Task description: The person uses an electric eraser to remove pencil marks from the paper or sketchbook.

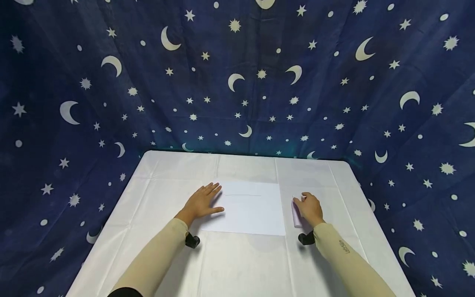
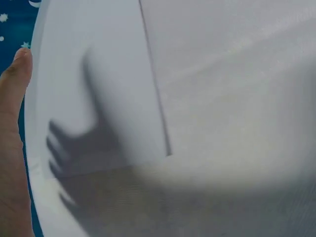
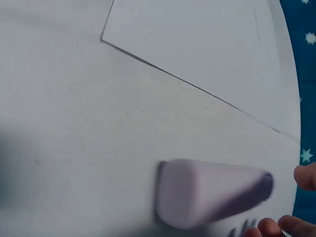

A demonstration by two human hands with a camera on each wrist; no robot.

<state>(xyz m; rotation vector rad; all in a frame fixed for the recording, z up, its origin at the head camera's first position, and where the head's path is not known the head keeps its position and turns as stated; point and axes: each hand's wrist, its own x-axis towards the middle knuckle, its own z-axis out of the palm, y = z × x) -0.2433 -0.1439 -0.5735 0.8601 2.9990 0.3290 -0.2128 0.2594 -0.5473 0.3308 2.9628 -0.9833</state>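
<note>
A white sheet of paper lies on the table with one thin line drawn near its far edge. My left hand is over the sheet's left side, fingers straight and thumb spread; its thumb and a hand-shaped shadow show in the left wrist view. To the right of the paper lies a pale lilac, rounded, case-like object, its far end dark. My right hand is at this object's far end, fingers bent loosely. In the right wrist view its thumb and fingertips are apart, with nothing seen between them.
A white cloth with fold creases covers the table. Behind and at both sides hangs a dark blue curtain with moons and stars. A black wrist camera sits under the right wrist, another under the left.
</note>
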